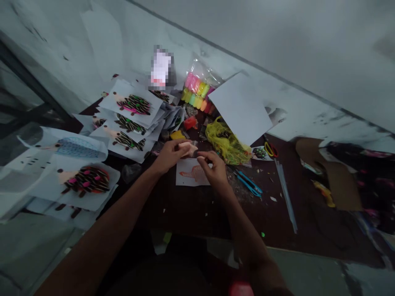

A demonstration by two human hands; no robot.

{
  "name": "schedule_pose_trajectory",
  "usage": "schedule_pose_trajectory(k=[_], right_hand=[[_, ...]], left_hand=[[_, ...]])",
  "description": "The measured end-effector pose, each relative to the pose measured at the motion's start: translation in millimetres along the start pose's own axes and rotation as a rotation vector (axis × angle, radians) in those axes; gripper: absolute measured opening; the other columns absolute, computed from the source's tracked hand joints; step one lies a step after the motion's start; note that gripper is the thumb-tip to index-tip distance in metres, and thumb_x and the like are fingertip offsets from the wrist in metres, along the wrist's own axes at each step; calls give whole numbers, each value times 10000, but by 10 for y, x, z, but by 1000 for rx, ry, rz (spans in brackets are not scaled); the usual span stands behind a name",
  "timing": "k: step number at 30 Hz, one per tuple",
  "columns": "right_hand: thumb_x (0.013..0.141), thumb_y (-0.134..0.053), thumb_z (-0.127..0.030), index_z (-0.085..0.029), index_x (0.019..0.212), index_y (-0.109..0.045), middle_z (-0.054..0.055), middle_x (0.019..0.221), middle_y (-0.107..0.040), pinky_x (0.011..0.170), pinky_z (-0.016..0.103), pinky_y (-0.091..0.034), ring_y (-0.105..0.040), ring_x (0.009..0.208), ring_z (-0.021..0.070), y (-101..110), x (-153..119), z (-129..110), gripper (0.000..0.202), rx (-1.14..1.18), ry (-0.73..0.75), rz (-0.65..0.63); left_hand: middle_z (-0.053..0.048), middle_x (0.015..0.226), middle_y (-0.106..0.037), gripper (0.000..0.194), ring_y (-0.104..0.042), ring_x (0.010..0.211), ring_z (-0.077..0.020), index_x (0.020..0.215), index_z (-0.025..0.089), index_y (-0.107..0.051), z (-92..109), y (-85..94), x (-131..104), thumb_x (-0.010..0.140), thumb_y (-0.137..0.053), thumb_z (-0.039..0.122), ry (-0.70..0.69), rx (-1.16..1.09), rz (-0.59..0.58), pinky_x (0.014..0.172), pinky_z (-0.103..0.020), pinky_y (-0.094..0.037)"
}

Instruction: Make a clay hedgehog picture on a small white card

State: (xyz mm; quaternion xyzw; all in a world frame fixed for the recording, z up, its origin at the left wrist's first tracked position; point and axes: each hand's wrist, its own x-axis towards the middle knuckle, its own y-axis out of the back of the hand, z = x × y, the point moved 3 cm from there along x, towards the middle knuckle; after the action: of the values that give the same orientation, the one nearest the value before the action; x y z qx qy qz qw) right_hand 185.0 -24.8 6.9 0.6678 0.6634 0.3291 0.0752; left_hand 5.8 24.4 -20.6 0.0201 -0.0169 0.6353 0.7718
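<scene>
My left hand [171, 155] is closed on a pale pink lump [188, 149], which looks like clay in clear wrapping. Close to its right side is my right hand [213, 165], thumb and fingers pinched together; whatever they hold is too small to make out. Below both hands lies a small white sheet [184, 179] with an orange-pink animal shape [196, 172] on it, partly covered by my right hand. A yellow-green plastic bag [226, 144] sits just beyond my right hand, and a red lump [190, 122] lies behind the pink one.
Paper sheets with hedgehog figures [134, 105] are piled at the left. Coloured clay sticks [197, 92] in a clear bag and a large white sheet [240, 107] lie at the back. Blue-handled scissors [249, 183], red-and-yellow scissors [271, 150] and clear strips [286, 197] lie to the right.
</scene>
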Motion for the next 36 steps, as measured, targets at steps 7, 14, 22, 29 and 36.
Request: schedule_pose_trajectory(k=[7, 14, 22, 29, 36], right_hand=[[961, -512, -197, -196, 996, -702, 62, 928, -709, 807, 303, -500, -648, 869, 178, -119, -190, -23, 194, -106, 149, -233], [967, -594, -270, -211, 1003, -734, 62, 925, -672, 813, 312, -490, -626, 896, 188, -82, -145, 17, 156, -164, 187, -272], [902, -661, -260, -203, 886, -690, 15, 837, -690, 718, 270, -494, -631, 749, 147, -1, -149, 115, 65, -8, 55, -212], [925, -638, -250, -211, 967, -699, 28, 882, -715, 753, 276, -507, -656, 796, 156, -84, -208, 50, 83, -67, 115, -192], [978, -609, -295, -215, 877, -715, 41, 867, -676, 760, 274, -470, -619, 832, 164, -213, -213, -31, 167, -257, 267, -245]], left_hand=[[-139, 1239, -654, 416, -593, 1168, -264, 1242, 110, -641, 63, -42, 133, 840, -561, 178, -266, 608, 30, 1057, -441, -455], [-116, 1063, -662, 288, -607, 1049, -267, 1056, 160, -713, 155, 2, -137, 938, -450, 181, -314, 966, -132, 970, -425, -491], [-121, 1092, -666, 266, -619, 1060, -261, 1060, 163, -755, -67, 96, -152, 879, -565, 203, -215, 995, -355, 978, -404, -495], [-112, 1259, -646, 357, -591, 1182, -270, 1201, 193, -710, -76, 72, -153, 889, -538, 194, -280, 916, -334, 1057, -436, -467], [-69, 1451, -560, 562, -539, 1296, -258, 1410, 231, -554, -25, 48, -146, 859, -533, 127, -281, 893, -332, 1101, -415, -437]])
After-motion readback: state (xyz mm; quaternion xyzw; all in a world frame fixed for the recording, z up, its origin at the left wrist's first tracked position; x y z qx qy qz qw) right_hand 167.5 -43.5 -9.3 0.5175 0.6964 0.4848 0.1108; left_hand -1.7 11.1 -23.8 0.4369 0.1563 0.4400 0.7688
